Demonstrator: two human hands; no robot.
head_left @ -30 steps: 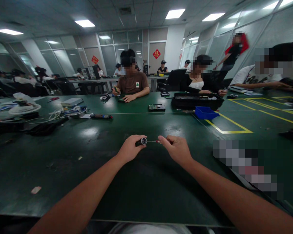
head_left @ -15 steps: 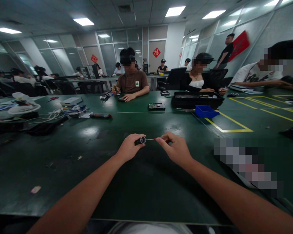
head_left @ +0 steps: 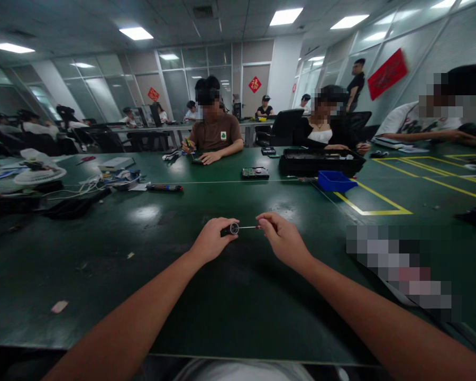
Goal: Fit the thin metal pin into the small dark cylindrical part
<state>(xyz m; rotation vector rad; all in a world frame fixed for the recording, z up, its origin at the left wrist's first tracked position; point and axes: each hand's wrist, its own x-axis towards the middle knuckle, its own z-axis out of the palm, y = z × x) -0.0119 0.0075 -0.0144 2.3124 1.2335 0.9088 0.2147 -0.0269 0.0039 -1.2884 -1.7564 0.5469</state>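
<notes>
My left hand (head_left: 210, 241) is closed around a small dark round part with a silver rim (head_left: 234, 228), held just above the table with its ringed end towards me. From the right, a screwdriver (head_left: 248, 227) with a thin metal shaft and a reddish handle end reaches it. The shaft's tip meets the side of the round part, though the exact contact is too small to see. My right hand (head_left: 284, 241) pinches the screwdriver's handle between thumb and fingers, which hide most of the handle.
Ahead on the green table (head_left: 182, 317) lie a hard drive (head_left: 255, 173), a blue bin (head_left: 335, 181), a black tray (head_left: 321, 162) and a dark tool (head_left: 165, 188). Cables and a white fan-like part (head_left: 39, 174) are at left, a blurred-out object (head_left: 400, 270) at right. Co-workers sit opposite.
My right hand's fingers have shifted and loosened around the screwdriver handle, the hand sitting slightly farther right. The left hand barely moves. A standing person in the background has moved left.
</notes>
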